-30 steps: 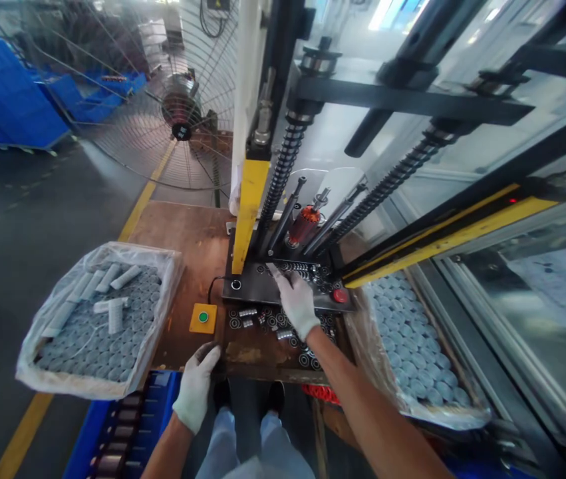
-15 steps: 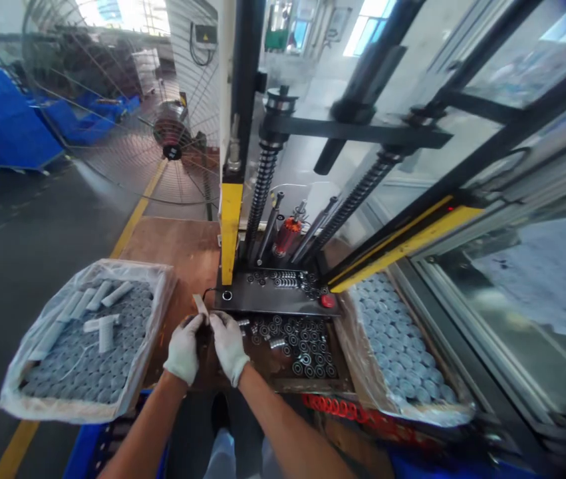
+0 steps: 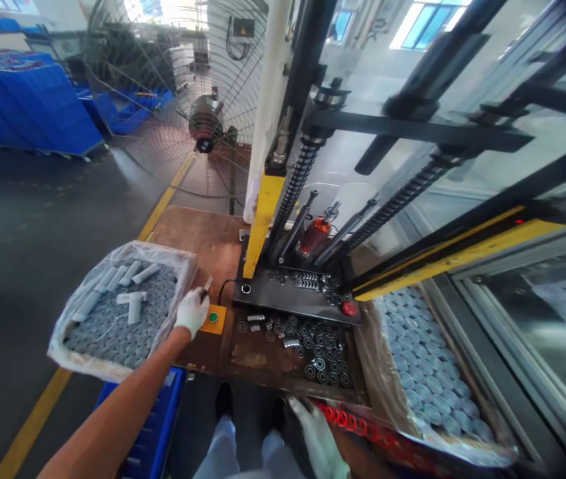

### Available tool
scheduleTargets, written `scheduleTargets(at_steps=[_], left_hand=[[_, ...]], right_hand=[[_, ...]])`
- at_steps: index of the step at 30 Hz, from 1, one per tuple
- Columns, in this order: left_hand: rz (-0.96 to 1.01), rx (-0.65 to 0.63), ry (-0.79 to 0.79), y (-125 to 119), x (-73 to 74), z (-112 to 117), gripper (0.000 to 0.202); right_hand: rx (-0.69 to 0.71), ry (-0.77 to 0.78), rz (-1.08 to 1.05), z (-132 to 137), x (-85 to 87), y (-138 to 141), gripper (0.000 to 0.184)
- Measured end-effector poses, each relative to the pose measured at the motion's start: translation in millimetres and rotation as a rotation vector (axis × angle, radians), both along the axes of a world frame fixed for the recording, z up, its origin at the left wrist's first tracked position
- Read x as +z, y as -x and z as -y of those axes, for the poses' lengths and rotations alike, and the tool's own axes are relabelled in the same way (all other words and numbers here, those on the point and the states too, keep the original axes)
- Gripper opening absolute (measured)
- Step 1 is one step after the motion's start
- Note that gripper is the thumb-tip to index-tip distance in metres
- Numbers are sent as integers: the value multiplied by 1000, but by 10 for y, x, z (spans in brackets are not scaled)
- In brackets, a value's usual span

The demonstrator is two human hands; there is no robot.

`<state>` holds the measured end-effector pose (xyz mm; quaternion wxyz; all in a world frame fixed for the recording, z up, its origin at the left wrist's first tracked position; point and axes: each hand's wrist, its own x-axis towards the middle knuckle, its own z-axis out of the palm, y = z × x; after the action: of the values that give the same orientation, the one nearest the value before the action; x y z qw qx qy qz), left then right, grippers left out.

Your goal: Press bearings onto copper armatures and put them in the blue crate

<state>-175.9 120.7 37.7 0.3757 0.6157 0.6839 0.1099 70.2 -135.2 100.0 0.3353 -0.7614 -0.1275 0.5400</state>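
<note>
My left hand (image 3: 191, 311), in a white glove, is pinched on a small grey piece that sticks up from its fingers. It hovers beside the yellow box with a green button (image 3: 213, 319), at the right edge of the left tray (image 3: 88, 346). Low down by the table's front edge, my gloved right hand (image 3: 318, 439) has its fingers stretched out and holds nothing. Loose bearings (image 3: 312, 349) lie on the wooden table and on the press's black base plate (image 3: 283, 299). A copper-wound rotor (image 3: 315, 235) stands upright in the press.
Plastic-lined trays of grey round parts sit left and right (image 3: 422, 372). A red button (image 3: 348, 308) is on the plate. Spring columns and yellow guards rise behind. A big fan (image 3: 203, 126) stands beyond. A blue crate (image 3: 147, 432) and red rings (image 3: 347, 420) are below the table.
Both hands were together at the table's front left half a second ago. My left hand has gone left to the button box with the small piece; my right hand dropped below the table edge.
</note>
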Motion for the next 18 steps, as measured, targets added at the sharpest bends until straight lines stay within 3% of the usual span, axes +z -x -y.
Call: scheduleTargets(at_steps=[3,5,8,11,15,18], left_hand=[[-128,-261,-45,81,-7,532,39],[-194,-285,-21,56,42,739,49],[-272,-210,20,-71,212,861,47],[-253,-118,53,-226,342,846,53],[-116,66,38,-362,258,837,62],[68,303,-27,-191,110,1203,52]], right_hand=[[30,73,-5,152,-42,58,39],[106,87,-31,166,-83,89,41],[292,34,-46,140,-145,108,42],[478,-4,-31,73,-214,114,40],[651,21,11,-125,-285,110,39],[700,43,102,-342,-297,77,48]])
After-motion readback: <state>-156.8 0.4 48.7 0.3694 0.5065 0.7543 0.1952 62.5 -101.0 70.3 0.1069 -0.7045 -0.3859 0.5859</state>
